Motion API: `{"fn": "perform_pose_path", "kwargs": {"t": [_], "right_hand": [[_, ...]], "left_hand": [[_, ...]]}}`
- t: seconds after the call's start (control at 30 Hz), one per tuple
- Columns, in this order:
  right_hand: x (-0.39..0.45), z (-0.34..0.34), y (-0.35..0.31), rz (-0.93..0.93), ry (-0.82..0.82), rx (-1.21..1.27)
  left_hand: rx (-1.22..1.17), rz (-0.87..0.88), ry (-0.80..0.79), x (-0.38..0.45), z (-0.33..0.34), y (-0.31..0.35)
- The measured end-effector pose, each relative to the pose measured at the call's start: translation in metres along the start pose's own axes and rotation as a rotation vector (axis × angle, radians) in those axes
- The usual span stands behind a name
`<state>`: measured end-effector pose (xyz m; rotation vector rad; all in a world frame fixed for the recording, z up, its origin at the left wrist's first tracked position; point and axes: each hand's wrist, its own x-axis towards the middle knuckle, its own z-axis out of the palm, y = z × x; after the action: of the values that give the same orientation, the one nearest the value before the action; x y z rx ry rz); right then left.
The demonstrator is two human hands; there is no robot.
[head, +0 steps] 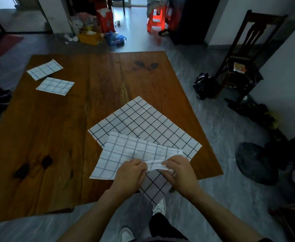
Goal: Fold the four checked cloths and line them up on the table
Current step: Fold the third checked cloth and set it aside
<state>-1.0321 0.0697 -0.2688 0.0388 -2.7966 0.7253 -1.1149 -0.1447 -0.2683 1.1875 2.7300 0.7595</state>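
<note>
Two folded checked cloths lie at the table's far left: one (45,69) farther back, the other (55,86) just in front of it. A large unfolded checked cloth (143,124) lies spread near the front right of the table, one corner hanging over the front edge. On top of it rests a partly folded checked cloth (125,154). My left hand (130,173) and my right hand (178,170) both pinch this cloth's near edge, close together, where it bunches into a fold.
The wooden table (55,137) has dark knots at the front left. A dark wooden chair (242,55) stands to the right with bags on the floor near it. Red stools (156,18) and clutter sit far back. My shoes (160,206) show below the table edge.
</note>
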Motion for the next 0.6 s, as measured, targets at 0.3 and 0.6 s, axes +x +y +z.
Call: {"fn": "perform_pose_path", "kwargs": {"t": [0.3,0.6], "right_hand": [[0.014,-0.012,0.018,0.119,0.009,0.071],[0.053,-0.025,-0.013,0.143,0.029,0.39]], "left_hand": [[-0.202,-0.001,0.135,-0.014,-0.057,-0.038],[-0.278,-0.201,0.219,-0.036,-0.103,-0.046]]}}
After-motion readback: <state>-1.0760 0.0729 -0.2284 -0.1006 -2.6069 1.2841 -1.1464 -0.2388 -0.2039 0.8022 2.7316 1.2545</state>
